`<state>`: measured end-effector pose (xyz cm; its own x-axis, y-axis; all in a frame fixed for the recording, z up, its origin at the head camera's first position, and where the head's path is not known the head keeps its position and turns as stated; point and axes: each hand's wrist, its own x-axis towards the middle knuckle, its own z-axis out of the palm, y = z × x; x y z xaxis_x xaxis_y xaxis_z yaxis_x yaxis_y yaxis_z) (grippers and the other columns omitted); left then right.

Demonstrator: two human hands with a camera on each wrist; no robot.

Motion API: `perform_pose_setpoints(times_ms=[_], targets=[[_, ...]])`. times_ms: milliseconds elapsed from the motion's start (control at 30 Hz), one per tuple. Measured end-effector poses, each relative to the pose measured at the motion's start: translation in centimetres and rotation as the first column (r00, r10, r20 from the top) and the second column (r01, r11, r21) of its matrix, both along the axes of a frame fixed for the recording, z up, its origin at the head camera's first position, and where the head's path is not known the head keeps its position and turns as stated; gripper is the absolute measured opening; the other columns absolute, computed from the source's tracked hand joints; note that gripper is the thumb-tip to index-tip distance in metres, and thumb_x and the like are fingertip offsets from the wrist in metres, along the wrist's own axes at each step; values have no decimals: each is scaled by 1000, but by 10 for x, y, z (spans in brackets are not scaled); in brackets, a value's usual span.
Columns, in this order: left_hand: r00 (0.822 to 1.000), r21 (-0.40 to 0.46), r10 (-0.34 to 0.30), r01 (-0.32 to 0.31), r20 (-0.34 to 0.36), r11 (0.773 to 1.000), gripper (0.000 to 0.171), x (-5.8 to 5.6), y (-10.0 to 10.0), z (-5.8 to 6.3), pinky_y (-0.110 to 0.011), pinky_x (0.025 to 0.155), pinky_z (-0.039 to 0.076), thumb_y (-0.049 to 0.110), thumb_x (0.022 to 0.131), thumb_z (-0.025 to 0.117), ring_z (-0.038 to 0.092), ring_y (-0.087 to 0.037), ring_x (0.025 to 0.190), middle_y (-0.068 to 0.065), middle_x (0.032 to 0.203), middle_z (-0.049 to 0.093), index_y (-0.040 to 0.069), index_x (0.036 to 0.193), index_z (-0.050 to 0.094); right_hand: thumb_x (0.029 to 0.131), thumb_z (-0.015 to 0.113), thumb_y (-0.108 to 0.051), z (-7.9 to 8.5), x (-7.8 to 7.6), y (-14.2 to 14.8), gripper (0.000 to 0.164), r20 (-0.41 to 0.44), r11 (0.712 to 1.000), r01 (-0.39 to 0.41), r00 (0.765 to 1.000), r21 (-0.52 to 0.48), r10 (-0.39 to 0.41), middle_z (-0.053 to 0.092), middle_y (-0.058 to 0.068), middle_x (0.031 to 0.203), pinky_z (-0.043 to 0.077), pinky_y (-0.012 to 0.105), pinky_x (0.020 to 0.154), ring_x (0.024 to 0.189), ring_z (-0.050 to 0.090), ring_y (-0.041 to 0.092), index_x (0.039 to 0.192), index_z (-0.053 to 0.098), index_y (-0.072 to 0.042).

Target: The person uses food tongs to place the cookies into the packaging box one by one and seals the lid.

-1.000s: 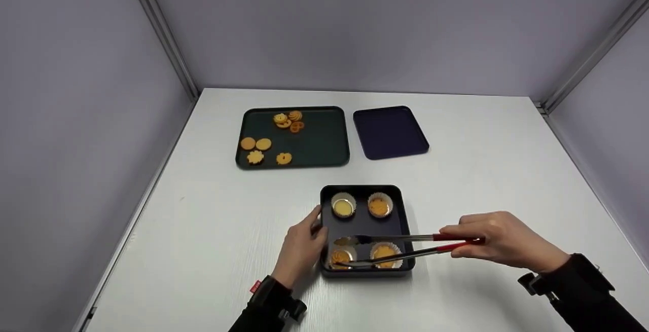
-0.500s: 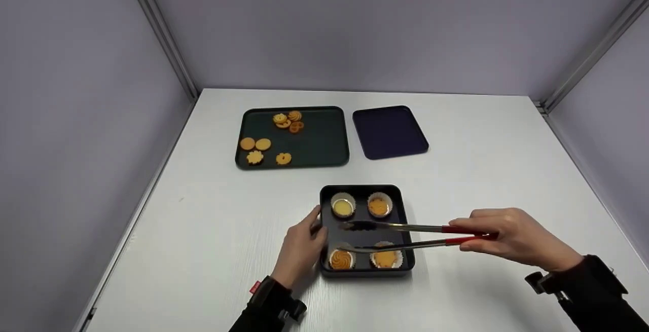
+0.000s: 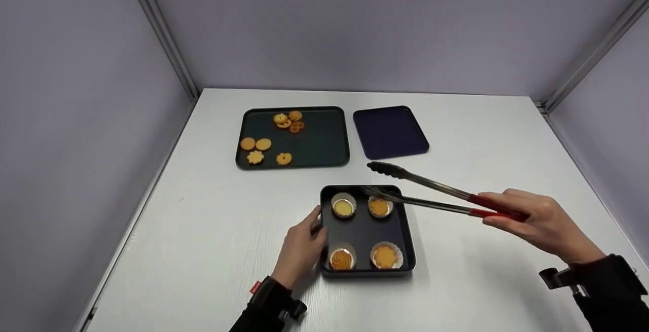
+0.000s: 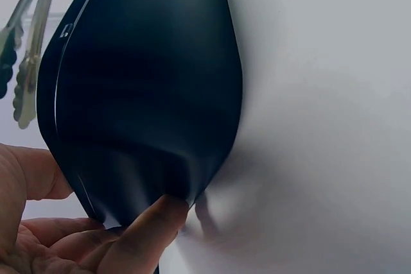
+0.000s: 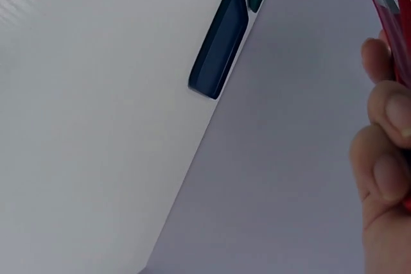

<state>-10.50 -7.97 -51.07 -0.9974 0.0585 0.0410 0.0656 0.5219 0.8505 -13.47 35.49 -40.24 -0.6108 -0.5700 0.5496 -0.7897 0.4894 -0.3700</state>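
Observation:
My left hand (image 3: 300,248) holds the left side of a dark square baking pan (image 3: 364,230), thumb at its rim. In the left wrist view my fingers (image 4: 151,229) lie against the pan's outer wall. Paper cups stand in the pan's corners, each with a cookie; a swirl cookie (image 3: 341,259) sits front left, a pale round cookie (image 3: 343,207) back left. My right hand (image 3: 537,220) grips red-handled tongs (image 3: 431,185). Their spread tips hold nothing; one overlaps the back right cup (image 3: 380,208) in view, the other is beyond the pan's far edge.
Behind the pan lies a dark green tray (image 3: 319,142) with several cookies, among them round ones and a pretzel cookie (image 3: 296,127). To its right is a dark blue tray (image 3: 390,134). Grey walls (image 3: 355,28) bound the white table (image 3: 218,230).
The tongs have moved up and away to the right, from over the front cups to the pan's far right, their arms spreading wider. The swirl cookie stays in its cup. My left hand keeps still.

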Motion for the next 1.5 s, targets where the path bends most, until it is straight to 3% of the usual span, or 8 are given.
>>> perform_pose_setpoints(times_ms=[267, 500, 733, 833, 933, 1067, 1233, 1500], targets=[[1000, 3, -4, 4, -5, 1000, 55, -2, 0, 0, -47, 96, 52, 11, 98, 63, 68, -29, 109, -21, 128, 68, 2, 151, 49, 67, 89, 5, -16, -17, 23, 54, -43, 970, 244, 969, -3, -243, 65, -8, 80, 36, 12, 57, 67, 44, -6, 118, 78, -7], [1000, 7, -13, 13, -4, 1000, 54, -1, 0, 0, -46, 95, 53, 11, 99, 63, 68, -27, 108, -21, 128, 69, 1, 151, 49, 73, 89, -2, -29, -27, 38, 49, -26, 879, 477, 879, -3, -476, 73, 10, 87, 39, 8, 64, 75, 47, -12, 120, 76, -6], [1000, 12, -16, 16, 9, 1000, 55, -1, 0, 0, -46, 97, 52, 11, 100, 62, 66, -27, 114, -21, 131, 67, 2, 152, 48, 86, 84, -20, -41, -33, 58, 47, 159, 784, 618, 769, 60, -619, 73, 25, 105, 35, 3, 67, 82, 41, -21, 129, 71, -4], [1000, 15, -15, 15, 17, 1000, 55, -1, 0, 0, -47, 99, 51, 12, 100, 62, 65, -29, 116, -21, 132, 67, 3, 152, 48, 91, 79, -28, -45, -36, 65, 51, 230, 751, 649, 718, 120, -657, 70, 29, 113, 35, 4, 68, 88, 55, -5, 133, 67, -2], [1000, 10, -13, 13, 10, 1000, 54, -1, 0, 0, -48, 99, 51, 12, 100, 62, 66, -29, 114, -21, 132, 67, 2, 151, 49, 94, 75, -33, -48, -40, 70, 53, 255, 737, 657, 693, 162, -674, 69, 31, 116, 36, 8, 68, 94, 65, 28, 135, 65, 0], [1000, -4, -14, 14, -11, 1000, 54, -1, -1, -1, -49, 97, 52, 11, 99, 63, 68, -30, 110, -22, 128, 68, 1, 150, 50, 96, 73, -34, -53, -45, 74, 55, 261, 730, 658, 684, 184, -682, 67, 33, 116, 36, 15, 68, 100, 63, 48, 134, 64, 4], [1000, -6, -11, 11, -9, 1000, 54, -1, -1, -2, -49, 98, 52, 11, 99, 63, 68, -33, 113, -22, 128, 68, 1, 150, 50, 97, 71, -36, -62, -52, 77, 57, 279, 730, 647, 675, 219, -682, 67, 35, 115, 39, 21, 68, 97, 62, 47, 133, 62, 8], [1000, 1, -11, 11, -2, 1000, 54, 0, 0, -1, -47, 95, 53, 11, 99, 63, 68, -31, 114, -21, 127, 69, 1, 150, 49, 100, 67, -37, -78, -64, 82, 51, 273, 755, 575, 707, 315, -653, 68, 28, 100, 43, 45, 73, 85, 58, 39, 124, 64, 7]])
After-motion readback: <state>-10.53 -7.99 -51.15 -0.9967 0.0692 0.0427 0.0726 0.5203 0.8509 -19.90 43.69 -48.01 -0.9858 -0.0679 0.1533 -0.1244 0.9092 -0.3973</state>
